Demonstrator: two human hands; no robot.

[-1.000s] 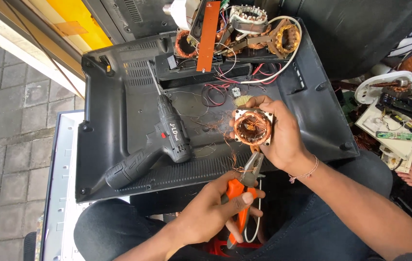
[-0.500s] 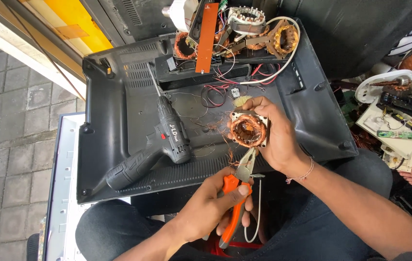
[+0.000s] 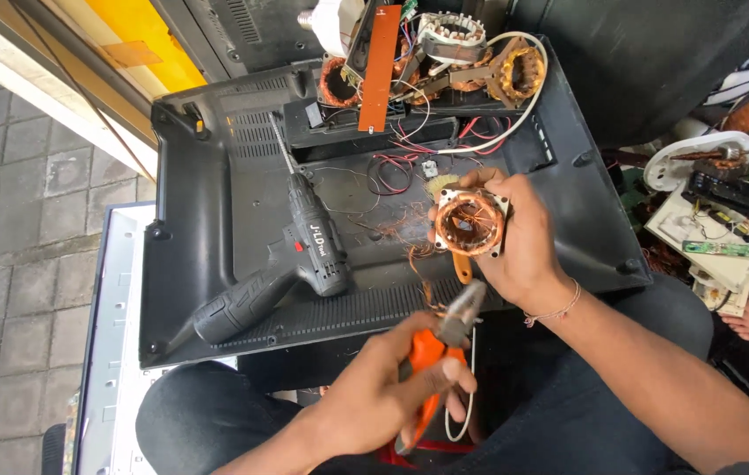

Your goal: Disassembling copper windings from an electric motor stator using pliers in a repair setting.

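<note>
I am gripping the heavy, rigid stator (image 3: 469,223) by its frame in my right hand (image 3: 519,242), my left hand (image 3: 383,391) closing around the pliers (image 3: 434,352), sparing its fragile copper windings.

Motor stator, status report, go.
Right hand grips copper-wound stator. Left hand holds orange pliers, nose just below it. Cordless drill lies alongside, apart.

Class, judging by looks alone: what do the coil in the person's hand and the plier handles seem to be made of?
Coil: looks like bare copper wire, shiny reddish-orange strands, set in a pale metal frame. Plier handles: probably plastic or rubber sleeves, smooth, bright orange; the plier's head looks like dull grey steel.
</note>
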